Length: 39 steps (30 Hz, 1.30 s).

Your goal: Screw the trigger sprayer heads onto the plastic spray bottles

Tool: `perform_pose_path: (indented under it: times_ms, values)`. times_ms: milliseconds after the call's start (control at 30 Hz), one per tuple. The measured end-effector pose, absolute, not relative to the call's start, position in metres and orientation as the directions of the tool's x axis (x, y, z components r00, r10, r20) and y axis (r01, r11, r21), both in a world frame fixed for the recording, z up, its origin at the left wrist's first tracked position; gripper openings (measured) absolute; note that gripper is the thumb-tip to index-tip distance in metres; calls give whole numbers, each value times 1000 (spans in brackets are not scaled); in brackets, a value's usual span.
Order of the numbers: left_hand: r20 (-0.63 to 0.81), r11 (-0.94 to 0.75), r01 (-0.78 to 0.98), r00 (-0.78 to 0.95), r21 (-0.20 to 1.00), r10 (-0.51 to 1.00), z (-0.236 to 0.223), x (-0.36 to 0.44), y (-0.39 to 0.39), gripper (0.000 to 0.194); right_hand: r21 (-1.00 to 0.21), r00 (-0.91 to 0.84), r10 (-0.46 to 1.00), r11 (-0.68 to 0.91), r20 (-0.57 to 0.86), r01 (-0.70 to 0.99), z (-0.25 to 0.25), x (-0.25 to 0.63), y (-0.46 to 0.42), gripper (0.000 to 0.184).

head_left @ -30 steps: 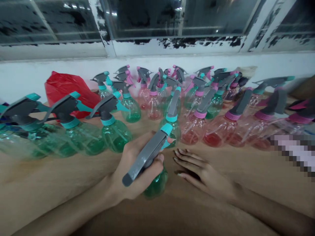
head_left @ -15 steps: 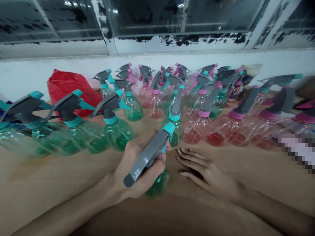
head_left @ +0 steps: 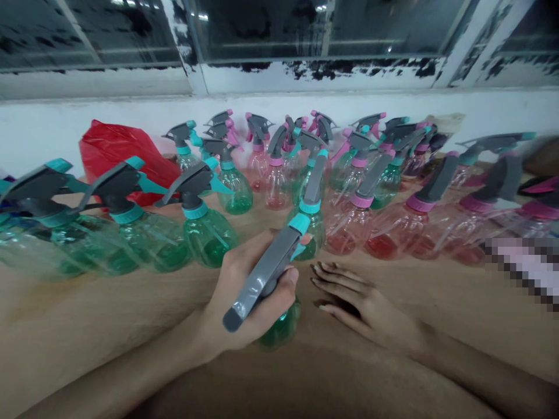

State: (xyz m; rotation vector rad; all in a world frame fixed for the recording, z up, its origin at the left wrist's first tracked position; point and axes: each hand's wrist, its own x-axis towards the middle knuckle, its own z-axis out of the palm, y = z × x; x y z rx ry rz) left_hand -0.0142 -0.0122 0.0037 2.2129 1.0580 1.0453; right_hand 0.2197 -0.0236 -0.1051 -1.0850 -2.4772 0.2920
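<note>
My left hand (head_left: pixel 244 279) is wrapped round the neck of a green spray bottle (head_left: pixel 279 326) with a grey sprayer head and a turquoise nozzle. The bottle stands close to me, its nozzle pointing away and a little right; my hand hides its collar. My right hand (head_left: pixel 353 297) lies on the brown table (head_left: pixel 144 326) to the right of this bottle, fingers stretched out and holding nothing. Just beyond the nozzle stands another green spray bottle (head_left: pixel 311 233) with a turquoise collar.
Several green spray bottles (head_left: pixel 209 238) stand in a row at left, and several pink ones (head_left: pixel 386 235) at right. More bottles crowd behind, near the white wall (head_left: pixel 48 128). A red plastic bag (head_left: pixel 126 157) sits at the back left, below the windows (head_left: pixel 271 29).
The fingers of my left hand have shifted slightly around the sprayer's trigger area, and the sprayer head has moved very little. My right hand has stayed in place.
</note>
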Motion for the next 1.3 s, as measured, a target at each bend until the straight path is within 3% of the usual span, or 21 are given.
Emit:
perform_pose_path:
  times_ms: [267, 1300]
  values:
    - [462, -613, 432, 410, 661, 787, 3, -13, -12, 28, -366, -605, 739, 673, 296, 643, -105, 220, -24, 41]
    - [424, -590, 442, 421, 676, 802, 5, -13, -12, 22, -365, -615, 729, 684, 301, 632, -106, 220, -22, 41]
